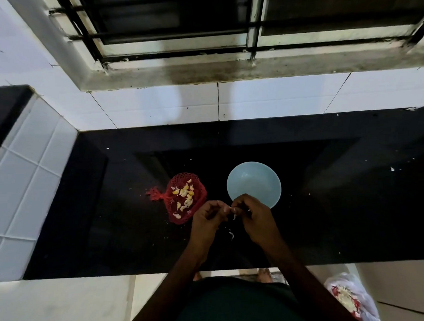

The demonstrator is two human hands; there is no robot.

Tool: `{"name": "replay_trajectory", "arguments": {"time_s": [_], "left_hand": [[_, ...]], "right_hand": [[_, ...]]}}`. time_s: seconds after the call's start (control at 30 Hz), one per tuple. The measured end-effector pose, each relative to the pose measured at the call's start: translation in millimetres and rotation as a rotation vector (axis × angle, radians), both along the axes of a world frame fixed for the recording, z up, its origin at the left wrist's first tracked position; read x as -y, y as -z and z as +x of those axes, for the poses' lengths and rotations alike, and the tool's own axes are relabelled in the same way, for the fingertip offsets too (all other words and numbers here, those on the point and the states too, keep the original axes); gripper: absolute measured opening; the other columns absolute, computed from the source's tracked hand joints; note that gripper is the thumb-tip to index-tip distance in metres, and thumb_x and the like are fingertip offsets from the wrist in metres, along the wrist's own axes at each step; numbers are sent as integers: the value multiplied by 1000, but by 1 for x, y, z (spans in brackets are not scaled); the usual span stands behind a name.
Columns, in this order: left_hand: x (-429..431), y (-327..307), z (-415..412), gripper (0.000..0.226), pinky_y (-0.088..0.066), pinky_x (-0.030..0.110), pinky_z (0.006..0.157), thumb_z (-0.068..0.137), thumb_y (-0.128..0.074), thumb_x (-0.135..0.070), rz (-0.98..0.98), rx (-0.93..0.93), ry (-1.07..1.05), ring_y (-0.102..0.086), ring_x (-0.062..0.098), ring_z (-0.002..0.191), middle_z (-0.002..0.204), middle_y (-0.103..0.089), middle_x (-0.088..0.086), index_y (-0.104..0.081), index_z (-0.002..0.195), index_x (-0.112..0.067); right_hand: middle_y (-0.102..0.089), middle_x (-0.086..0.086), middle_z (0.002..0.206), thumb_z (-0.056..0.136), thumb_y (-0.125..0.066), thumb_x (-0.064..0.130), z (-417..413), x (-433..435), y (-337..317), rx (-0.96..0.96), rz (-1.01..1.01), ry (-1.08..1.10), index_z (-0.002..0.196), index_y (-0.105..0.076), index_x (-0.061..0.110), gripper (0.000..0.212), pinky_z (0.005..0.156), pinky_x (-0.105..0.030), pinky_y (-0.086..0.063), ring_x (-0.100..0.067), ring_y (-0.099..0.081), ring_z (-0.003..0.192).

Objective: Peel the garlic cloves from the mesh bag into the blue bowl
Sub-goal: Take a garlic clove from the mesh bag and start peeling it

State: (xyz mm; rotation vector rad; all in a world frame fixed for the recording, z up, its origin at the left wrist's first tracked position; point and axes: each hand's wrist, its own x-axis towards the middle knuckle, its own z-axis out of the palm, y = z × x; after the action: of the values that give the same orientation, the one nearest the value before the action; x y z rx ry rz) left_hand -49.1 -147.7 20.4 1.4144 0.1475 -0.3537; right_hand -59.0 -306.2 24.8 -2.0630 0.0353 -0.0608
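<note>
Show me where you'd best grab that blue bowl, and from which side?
Probably pinch the blue bowl by its right rim, coming from the right: it stands upright and open, the left hand and right hand cover its near edge, and the mesh bag lies to its left.

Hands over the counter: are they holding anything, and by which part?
The left hand and right hand both pinch a small garlic clove between their fingertips; it is too small to tell which end each grips.
</note>
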Motion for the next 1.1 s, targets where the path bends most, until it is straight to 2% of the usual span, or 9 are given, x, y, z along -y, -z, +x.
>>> {"name": "replay_trajectory", "arguments": {"time_s": [0.2,0.33,0.47,0.6,0.67,0.77,0.87,1.0,1.1], "left_hand": [[-1,1,-1,20,-58,34,85,91,-68,-21,-37,20,15,-69,24,90,97,-75,15,-76,99,-5],[4,-2,-2,25,-58,32,82,91,-67,-22,-100,3,-7,-68,24,87,96,-75,19,-76,100,0],[8,-4,-3,23,-57,35,80,91,-67,-23,-136,-34,-24,-67,24,84,92,-74,17,-77,98,-3],[11,-5,-3,21,-55,38,79,93,-65,-23,-167,-49,-17,-65,23,82,90,-73,14,-78,99,-7],[10,-5,-1,21,-58,38,77,95,-64,-19,-167,-36,-28,-67,23,82,93,-73,16,-75,104,-3],[8,-4,-1,19,-62,44,79,96,-65,-15,-109,-27,-62,-71,25,85,98,-75,16,-74,107,-2],[5,-1,1,18,-61,46,87,93,-70,-14,-18,-10,-81,-73,31,93,102,-76,15,-74,107,-3],[5,-6,2,14,-61,35,79,96,-66,-9,-1,37,-66,-73,28,84,93,-76,18,-74,99,2],[4,-7,0,18,-61,36,80,98,-63,-10,-24,49,-18,-74,31,90,98,-77,18,-75,105,2]], "right_hand": [[-69,5,84,88,-68,2,0,0,-2,-30,133,23,84,-64,19,18,75,-32,-55,-12,-68,81],[-69,-3,80,87,-67,-1,6,1,0,-112,292,-22,81,-61,21,24,71,-46,-56,-26,-69,75],[-66,-14,74,82,-63,-16,4,2,-4,-241,564,-26,79,-57,9,25,65,-34,-53,-25,-64,68],[-63,-15,77,88,-59,-11,1,2,-6,-310,751,0,80,-56,10,23,66,-29,-51,-25,-63,72],[-65,-16,80,94,-59,-5,1,4,-7,-320,707,-7,83,-57,9,18,68,-31,-53,-27,-66,76],[-71,-14,88,98,-62,9,2,5,-8,-260,490,-14,88,-63,15,11,71,-37,-59,-31,-73,80],[-73,-5,91,102,-58,27,1,4,-8,-197,384,-28,96,-67,16,15,72,-34,-61,-23,-74,83],[-72,-2,85,94,-71,21,-2,3,-5,-152,306,-28,91,-67,19,5,69,-29,-59,-17,-71,76],[-71,-5,84,93,-72,16,-2,5,-3,-154,348,34,88,-68,19,8,70,-36,-60,-22,-72,77]]}}
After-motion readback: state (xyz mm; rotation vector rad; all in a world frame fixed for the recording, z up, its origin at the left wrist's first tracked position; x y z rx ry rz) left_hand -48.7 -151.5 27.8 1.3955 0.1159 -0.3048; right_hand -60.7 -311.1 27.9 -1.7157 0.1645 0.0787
